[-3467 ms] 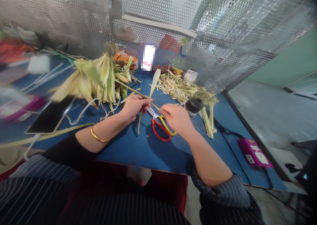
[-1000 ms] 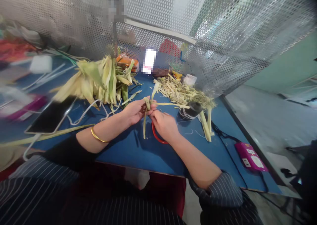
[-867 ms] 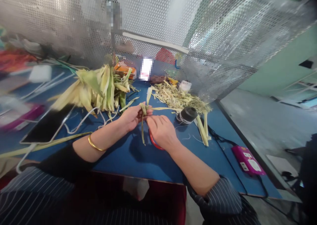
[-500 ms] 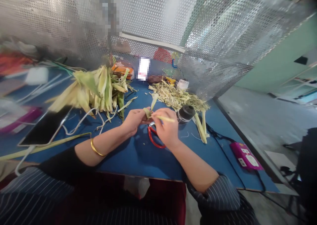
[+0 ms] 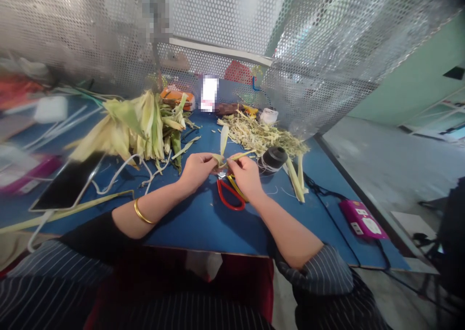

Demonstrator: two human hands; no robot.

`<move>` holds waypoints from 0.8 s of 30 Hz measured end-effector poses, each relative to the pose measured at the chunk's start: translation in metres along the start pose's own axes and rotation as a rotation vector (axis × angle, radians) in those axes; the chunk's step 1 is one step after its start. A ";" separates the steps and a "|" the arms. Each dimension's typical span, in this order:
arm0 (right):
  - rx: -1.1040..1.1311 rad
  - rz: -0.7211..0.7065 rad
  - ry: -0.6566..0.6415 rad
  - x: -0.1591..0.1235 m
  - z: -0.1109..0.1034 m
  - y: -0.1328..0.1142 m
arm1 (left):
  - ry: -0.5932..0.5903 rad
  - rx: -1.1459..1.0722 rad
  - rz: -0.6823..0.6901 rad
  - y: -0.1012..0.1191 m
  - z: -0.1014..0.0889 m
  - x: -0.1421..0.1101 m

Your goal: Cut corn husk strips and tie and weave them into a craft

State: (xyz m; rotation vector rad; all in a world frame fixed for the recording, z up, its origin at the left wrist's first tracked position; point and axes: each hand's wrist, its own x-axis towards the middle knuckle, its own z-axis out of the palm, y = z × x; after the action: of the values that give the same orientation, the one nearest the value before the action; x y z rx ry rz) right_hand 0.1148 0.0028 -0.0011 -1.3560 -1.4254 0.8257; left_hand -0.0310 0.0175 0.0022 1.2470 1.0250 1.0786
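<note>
My left hand (image 5: 198,171) is closed on a small folded piece of corn husk (image 5: 218,161), pinched between thumb and fingers. A pale, flat husk strip (image 5: 224,138) stands up from it. My right hand (image 5: 247,176) pinches the strip's other end (image 5: 242,155), which sticks out to the right above the fingers. The two hands are close together over the blue table. Just beneath them lie scissors with one red and one yellow handle (image 5: 230,196); their blades are mostly hidden by the hands.
A heap of corn husks (image 5: 127,126) lies left, beside a charging phone (image 5: 69,184). Shredded husk (image 5: 261,131) is piled at the back right, with a black spool of thread (image 5: 274,158) before it. A purple power strip (image 5: 363,218) sits far right. A perforated screen (image 5: 225,24) closes the back.
The long strip held at first is now wound into a small folded piece in the left hand. The right hand has brought the loose end around and pinches it, uncovering the scissors' handles.
</note>
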 end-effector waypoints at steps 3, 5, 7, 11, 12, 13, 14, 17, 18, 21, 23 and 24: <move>0.033 -0.001 0.006 0.000 0.001 0.002 | 0.018 -0.084 -0.039 0.004 0.000 -0.001; 0.023 -0.012 0.028 0.001 0.001 0.004 | -0.033 -0.143 -0.050 0.005 -0.001 -0.001; -0.012 -0.023 0.057 0.002 0.000 0.007 | -0.100 -0.199 -0.066 0.006 -0.002 -0.002; -0.035 0.001 0.066 0.005 -0.002 0.010 | -0.163 -0.227 -0.083 0.007 -0.002 -0.005; -0.006 0.024 0.051 0.005 -0.001 0.009 | -0.160 -0.212 -0.076 0.007 -0.001 -0.005; 0.038 0.052 0.030 0.004 0.000 0.008 | -0.148 -0.193 -0.069 0.006 -0.001 -0.006; 0.093 0.081 0.001 0.004 0.001 0.007 | -0.128 -0.175 -0.065 0.006 0.000 -0.005; 0.229 0.150 -0.083 0.001 0.004 0.001 | -0.036 -0.184 -0.105 0.003 -0.003 -0.001; 0.229 0.149 -0.098 0.000 0.004 0.000 | -0.008 -0.214 -0.135 0.003 -0.005 0.001; -0.024 -0.039 -0.104 -0.004 0.000 -0.004 | 0.069 -0.332 -0.237 0.006 -0.009 0.008; -0.329 -0.293 -0.121 -0.008 -0.004 -0.006 | 0.108 -0.380 -0.271 0.007 -0.011 0.010; -0.482 -0.429 -0.132 -0.009 -0.005 -0.007 | 0.115 -0.386 -0.269 0.008 -0.010 0.010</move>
State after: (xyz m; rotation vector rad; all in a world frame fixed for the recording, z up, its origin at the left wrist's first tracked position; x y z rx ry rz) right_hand 0.1165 -0.0080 0.0054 -1.2790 -2.0177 0.3011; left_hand -0.0395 0.0295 0.0091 0.7230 0.9810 1.0826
